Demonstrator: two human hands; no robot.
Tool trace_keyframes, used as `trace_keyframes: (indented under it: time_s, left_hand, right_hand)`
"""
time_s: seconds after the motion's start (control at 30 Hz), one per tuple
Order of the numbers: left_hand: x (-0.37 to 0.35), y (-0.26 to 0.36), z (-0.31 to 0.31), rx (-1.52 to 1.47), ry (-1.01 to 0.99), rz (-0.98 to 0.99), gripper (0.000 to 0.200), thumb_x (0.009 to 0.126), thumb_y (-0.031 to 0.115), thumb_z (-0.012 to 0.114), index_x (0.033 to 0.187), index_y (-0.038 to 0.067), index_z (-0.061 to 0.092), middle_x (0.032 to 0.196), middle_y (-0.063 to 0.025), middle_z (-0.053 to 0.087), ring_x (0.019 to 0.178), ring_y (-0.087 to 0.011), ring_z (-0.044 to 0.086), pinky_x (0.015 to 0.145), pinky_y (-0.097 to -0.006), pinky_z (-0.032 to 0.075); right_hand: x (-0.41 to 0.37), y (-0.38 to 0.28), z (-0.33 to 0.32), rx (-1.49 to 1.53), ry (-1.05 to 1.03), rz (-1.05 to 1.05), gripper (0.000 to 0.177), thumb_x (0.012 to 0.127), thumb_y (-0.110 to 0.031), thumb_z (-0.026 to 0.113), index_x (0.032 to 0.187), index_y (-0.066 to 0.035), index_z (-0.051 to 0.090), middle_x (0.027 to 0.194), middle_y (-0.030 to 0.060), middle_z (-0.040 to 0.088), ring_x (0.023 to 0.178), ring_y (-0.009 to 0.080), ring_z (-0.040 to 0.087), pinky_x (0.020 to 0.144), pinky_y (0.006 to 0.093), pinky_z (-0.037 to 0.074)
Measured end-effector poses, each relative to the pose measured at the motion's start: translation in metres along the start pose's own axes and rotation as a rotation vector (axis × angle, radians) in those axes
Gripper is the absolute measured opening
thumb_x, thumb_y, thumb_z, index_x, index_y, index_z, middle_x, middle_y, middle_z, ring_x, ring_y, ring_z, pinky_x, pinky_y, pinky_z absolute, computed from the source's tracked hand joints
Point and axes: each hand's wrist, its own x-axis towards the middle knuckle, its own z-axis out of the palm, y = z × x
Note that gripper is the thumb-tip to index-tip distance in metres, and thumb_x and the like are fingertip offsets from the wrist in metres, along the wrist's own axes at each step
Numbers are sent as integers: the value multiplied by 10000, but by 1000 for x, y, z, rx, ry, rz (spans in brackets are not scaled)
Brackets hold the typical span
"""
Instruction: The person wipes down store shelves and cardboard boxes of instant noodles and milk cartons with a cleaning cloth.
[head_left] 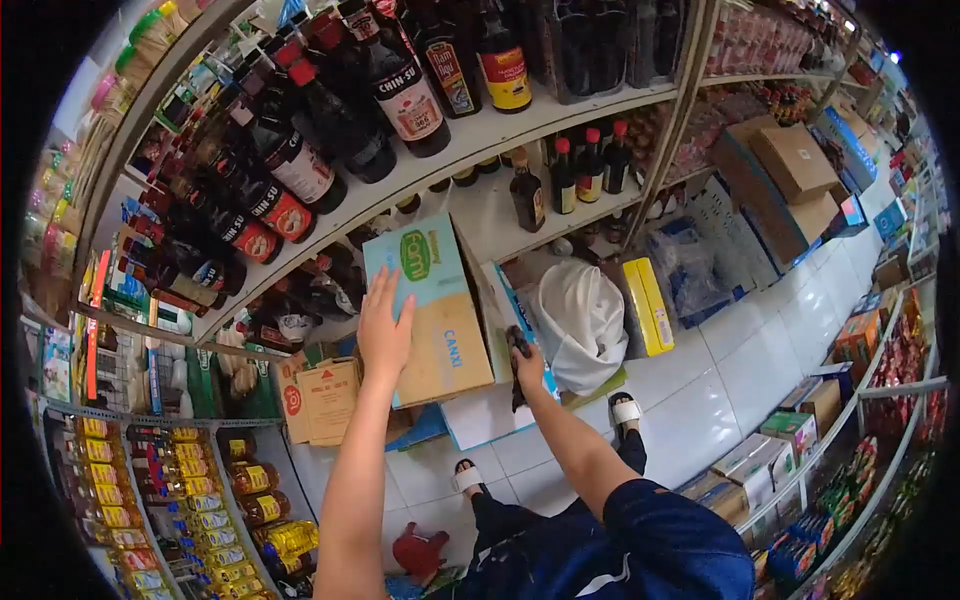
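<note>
Well, left hand (385, 330) lies splayed flat on a cardboard box (450, 345); right hand's (528, 368) grip wraps a slim dark object (517, 343).

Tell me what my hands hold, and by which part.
Right hand grips a dark object around its middle; left hand lies flat on the cardboard box, gripping nothing.

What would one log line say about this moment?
left hand: flat on teal-and-brown cardboard box | right hand: grips small dark object at box edge
</note>
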Motion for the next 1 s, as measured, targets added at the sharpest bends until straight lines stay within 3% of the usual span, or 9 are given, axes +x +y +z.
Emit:
trace_keyframes:
  time_s: [0.17,0.37,0.43,0.47,0.5,0.53,0.63,0.87,1.0]
  left_hand:
    - [-1,2,-3,8,-7,2,439,880,255,486,1278,76,434,1380,-109,355,1284,-264,313,1036,-349,260]
    - [-1,1,-3,0,-21,-27,430,878,247,483,1266,67,439,1370,-111,365,1286,-261,307,1055,-385,235]
    - [-6,-2,-5,0,-20,-28,430,877,244,484,1266,65,440,1370,-110,365,1286,-263,306,1054,-387,237]
    - [-1,-1,-3,1,-25,-26,430,876,241,485,1265,64,440,1369,-110,365,1287,-265,304,1053,-388,238]
    - [1,2,-2,-15,-5,4,430,876,241,485,1265,64,440,1369,-110,365,1287,-265,304,1053,-388,238]
    - [-1,2,-4,-6,-11,-5,430,876,241,484,1265,62,440,1368,-109,367,1285,-266,307,1051,-389,242]
    - [-3,2,-7,3,-19,-19,431,876,242,483,1264,61,440,1367,-108,368,1280,-270,314,1048,-392,246]
    - [0,4,-8,27,-28,-24,432,870,245,491,1258,62,444,1365,-112,370,1271,-276,326,1045,-394,251]
    - [0,6,-8,38,-45,-55,452,859,201,507,1279,57,425,1372,-122,360,1275,-291,317,1034,-386,256]
  right_hand:
    - [12,26,-3,-132,-75,177,377,708,-172,698,1001,40,592,844,101,647,744,177,591,724,288,452]
    - [28,-196,0,341,-62,-271,235,787,-133,632,962,19,591,783,48,613,692,126,548,658,266,437]
    - [21,-267,-11,417,-279,-268,226,795,-131,628,969,8,593,811,47,616,720,109,545,664,252,433]
    - [39,-257,9,329,-256,-283,414,782,-220,644,1092,37,547,942,110,607,858,156,544,796,276,412]
    - [24,-292,-1,413,-413,-276,410,792,-225,642,1093,35,545,972,108,602,894,146,538,809,268,408]
    - [33,-281,17,303,-291,-429,378,803,-209,635,1080,35,550,943,91,602,870,133,532,800,258,409]
    - [48,-264,33,523,-337,-351,283,820,-159,608,1020,37,566,893,47,607,805,127,529,754,258,419]
    - [69,-198,52,403,-221,-289,262,838,-171,582,1001,33,564,851,57,611,777,130,524,739,267,421]
    - [106,-105,79,226,-134,-314,252,842,-161,571,1011,28,570,857,67,616,778,139,536,732,264,424]
